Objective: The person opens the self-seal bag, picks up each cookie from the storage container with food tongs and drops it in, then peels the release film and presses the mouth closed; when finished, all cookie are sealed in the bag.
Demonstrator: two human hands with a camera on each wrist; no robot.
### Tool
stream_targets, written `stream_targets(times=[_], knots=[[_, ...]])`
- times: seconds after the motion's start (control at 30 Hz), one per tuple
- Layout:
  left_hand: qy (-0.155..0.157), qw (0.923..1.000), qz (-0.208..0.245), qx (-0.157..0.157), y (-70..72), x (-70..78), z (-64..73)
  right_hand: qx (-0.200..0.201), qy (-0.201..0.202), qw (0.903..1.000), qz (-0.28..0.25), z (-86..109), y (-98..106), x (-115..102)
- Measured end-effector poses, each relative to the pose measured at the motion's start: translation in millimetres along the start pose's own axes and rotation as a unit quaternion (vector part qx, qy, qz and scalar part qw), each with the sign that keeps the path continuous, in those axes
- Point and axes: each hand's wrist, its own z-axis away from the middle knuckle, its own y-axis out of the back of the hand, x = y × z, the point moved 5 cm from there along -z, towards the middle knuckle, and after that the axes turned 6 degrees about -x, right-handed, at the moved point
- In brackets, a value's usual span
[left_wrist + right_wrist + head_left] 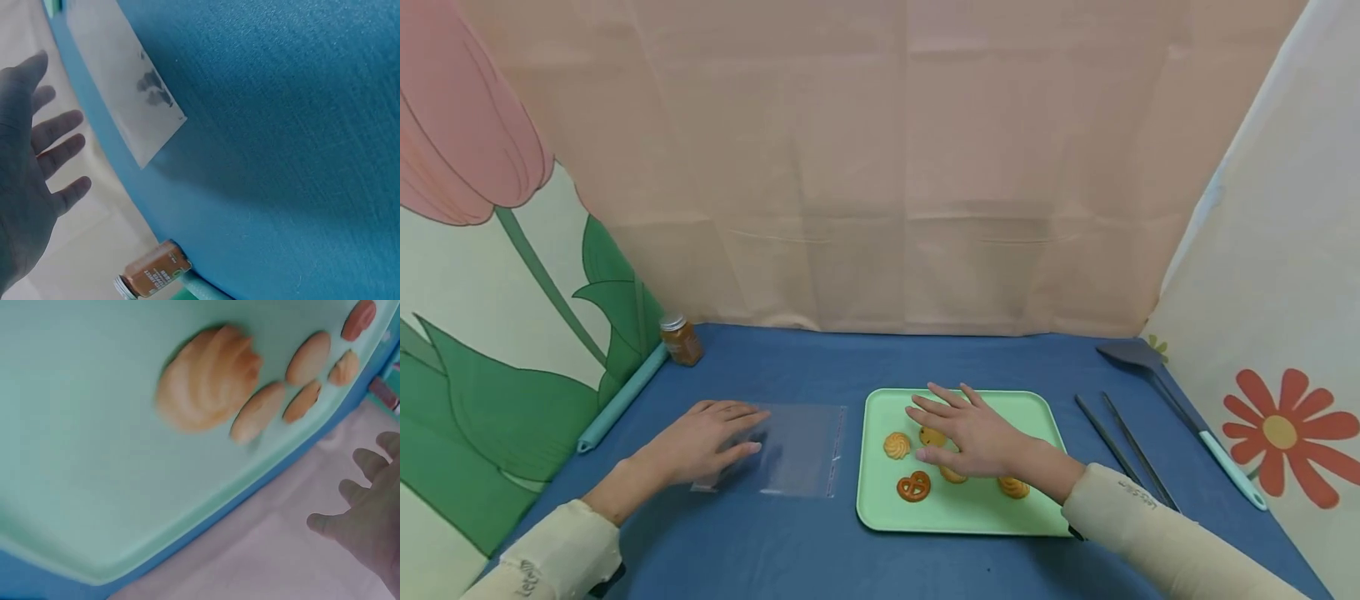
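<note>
Both hands are flat and relaxed from where the head camera looks. Left hand (711,437) lies fingers straight on the near-left edge of a clear plastic bag (797,450) spread on the blue tablecloth (775,542). Right hand (973,433) hovers spread over the mint green tray (1037,508), just right of the bag, with nothing gripped. On the tray sit a swirl cookie (896,445), a pretzel cookie (913,486) and a few more partly hidden under the palm. Right of the tray lie dark chopsticks (1112,442), then a spatula (1187,417) with a pale blue handle. Back left there's a small amber jar (681,339) beside a light teal tube (621,398) that runs along the table edge. Room-wise: peach cloth at the back, a tulip print on the left wall, a red flower on the right one.

Left wrist view: the open palm (28,169) with fingers apart, the bag (125,78) on the cloth, the jar (153,270) low in frame.

Right wrist view is blurry, so take this loosely: a big swirl cookie (209,378) and some smaller ones on the tray (94,506), fingers (369,500) loose and straight beyond its rim, touching nothing I can make out.
</note>
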Motion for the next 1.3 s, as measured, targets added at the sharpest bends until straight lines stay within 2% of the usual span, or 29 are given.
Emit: stream_targets(times=[0.37,0.6,0.8,1.0,1.3], knots=[[0.001,0.9999,-0.013,-0.003,-9.9,-0.8,-4.6,-0.036,0.037,0.9986,-0.012,-41.6,-15,-35],[-0.025,0.9995,-0.018,0.001,-16.9,3.9,-10.7,-0.056,0.050,0.9965,0.037,-64.5,-29,-56],[-0.043,0.9989,-0.014,-0.005,-22.2,9.1,-15.8,-0.088,0.051,0.9928,0.063,-73.3,-39,-66],[-0.042,0.9988,-0.009,-0.022,-27.3,11.6,-19.3,-0.093,0.050,0.9913,0.079,-79.9,-45,-68],[-0.050,0.9984,-0.022,-0.008,-35.5,9.9,-22.0,-0.105,0.048,0.9888,0.094,-88.0,-49,-69]])
